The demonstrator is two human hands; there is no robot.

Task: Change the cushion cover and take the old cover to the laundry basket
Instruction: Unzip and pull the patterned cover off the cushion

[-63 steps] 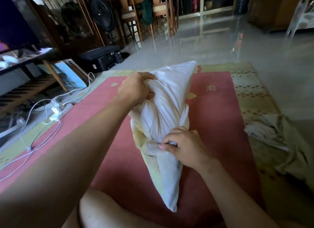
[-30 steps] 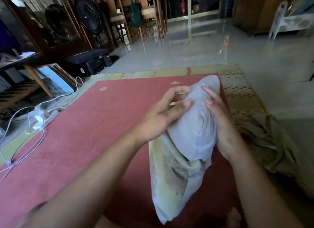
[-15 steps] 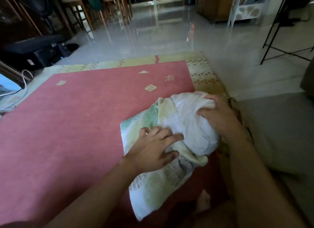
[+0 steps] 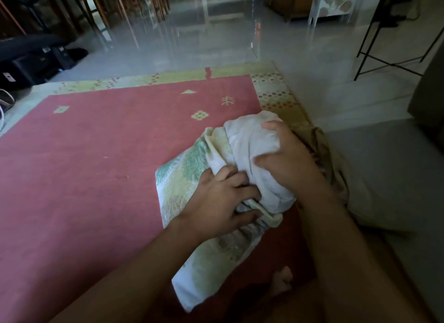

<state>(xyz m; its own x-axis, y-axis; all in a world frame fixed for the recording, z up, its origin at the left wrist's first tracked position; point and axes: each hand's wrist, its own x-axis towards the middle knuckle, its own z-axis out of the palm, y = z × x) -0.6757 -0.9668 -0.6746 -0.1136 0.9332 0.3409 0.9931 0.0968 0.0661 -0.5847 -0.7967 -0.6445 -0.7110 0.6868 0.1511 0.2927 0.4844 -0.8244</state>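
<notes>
Head view: I judge it best to hold the hem of the new cover [image 4: 182, 178] wide and feed the cushion [image 4: 247, 140] in corner by corner. At centre right, my left hand [image 4: 216, 202] clutches that hem and my right hand [image 4: 286, 159] grasps the half-out cushion just above it. The old cover [image 4: 319, 140] lies crumpled just right of my right hand.
</notes>
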